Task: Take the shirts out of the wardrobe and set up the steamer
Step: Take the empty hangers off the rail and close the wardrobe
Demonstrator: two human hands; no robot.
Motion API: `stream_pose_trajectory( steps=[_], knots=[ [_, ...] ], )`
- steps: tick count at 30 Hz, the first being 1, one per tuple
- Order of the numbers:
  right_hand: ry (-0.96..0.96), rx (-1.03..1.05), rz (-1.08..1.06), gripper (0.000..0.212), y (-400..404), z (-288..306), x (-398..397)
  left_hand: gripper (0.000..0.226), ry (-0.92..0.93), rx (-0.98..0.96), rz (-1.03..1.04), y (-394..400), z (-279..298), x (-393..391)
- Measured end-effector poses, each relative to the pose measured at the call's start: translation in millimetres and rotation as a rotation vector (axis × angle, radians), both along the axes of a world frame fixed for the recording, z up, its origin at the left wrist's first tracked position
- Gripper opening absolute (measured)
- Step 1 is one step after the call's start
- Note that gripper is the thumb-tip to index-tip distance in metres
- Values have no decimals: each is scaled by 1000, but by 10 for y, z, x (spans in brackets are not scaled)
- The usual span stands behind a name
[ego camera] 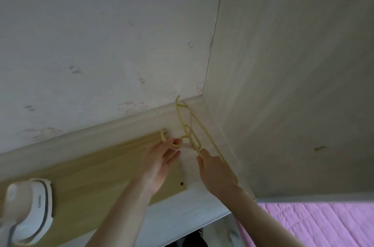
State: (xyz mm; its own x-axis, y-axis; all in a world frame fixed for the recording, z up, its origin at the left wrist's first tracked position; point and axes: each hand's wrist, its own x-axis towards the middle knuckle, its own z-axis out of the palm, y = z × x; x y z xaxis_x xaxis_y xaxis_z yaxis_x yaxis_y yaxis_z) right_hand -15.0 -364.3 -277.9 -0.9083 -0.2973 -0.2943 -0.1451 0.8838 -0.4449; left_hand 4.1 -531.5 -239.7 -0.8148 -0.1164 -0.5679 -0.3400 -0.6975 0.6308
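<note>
Yellow hanger: a pale plastic hanger [188, 125] is raised toward the corner where papered wall [91, 44] meets wardrobe side [293, 64], its hook end by the left hand near the pale moulding [101, 127], apparently being turned to catch there.
Left hand: the left hand [162, 157] has fingers curled round the hook end, thumb on top, steadying it.
Right hand: the right hand [212, 168] pinches the hanger's lower bar, probably to guide the angle.
Steamer: a white handheld steamer [30, 206] sits on the wooden top [101, 176] at lower left, well apart from both hands, within easy reach for later.
Shirts: none visible; the hanger is bare.
Bed: a pink quilt [323, 226] lies at lower right.
Stage: judged to be preparing a hanging spot for steaming.
</note>
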Motion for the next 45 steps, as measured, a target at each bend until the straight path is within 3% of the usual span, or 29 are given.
stream_pose_trajectory(
  steps=[7, 15, 21, 30, 35, 39, 45],
  knots=[
    [11, 143, 8, 29, -93, -322, -186, 15, -124, 71, 67, -66, -440, -200],
    [-31, 143, 92, 37, -133, -539, -300, 17, -223, 44, 117, -134, -690, -223],
    [-67, 201, 89, 26, -131, -611, -368, 19, -288, 27, 151, -99, -826, -211],
    [58, 314, -10, 31, -187, -611, -99, 18, -363, 31, 181, -124, -1004, -234],
    [54, 341, -19, 13, -251, -695, -36, 22, -374, -154, 100, -104, -1059, -235],
    [78, 312, 13, 29, -247, -865, -92, 14, -427, -320, 8, -142, -1151, -275],
    [151, 365, 77, 28, -235, -930, -78, 14, -531, -479, -23, -233, -1376, -337]
  ],
)
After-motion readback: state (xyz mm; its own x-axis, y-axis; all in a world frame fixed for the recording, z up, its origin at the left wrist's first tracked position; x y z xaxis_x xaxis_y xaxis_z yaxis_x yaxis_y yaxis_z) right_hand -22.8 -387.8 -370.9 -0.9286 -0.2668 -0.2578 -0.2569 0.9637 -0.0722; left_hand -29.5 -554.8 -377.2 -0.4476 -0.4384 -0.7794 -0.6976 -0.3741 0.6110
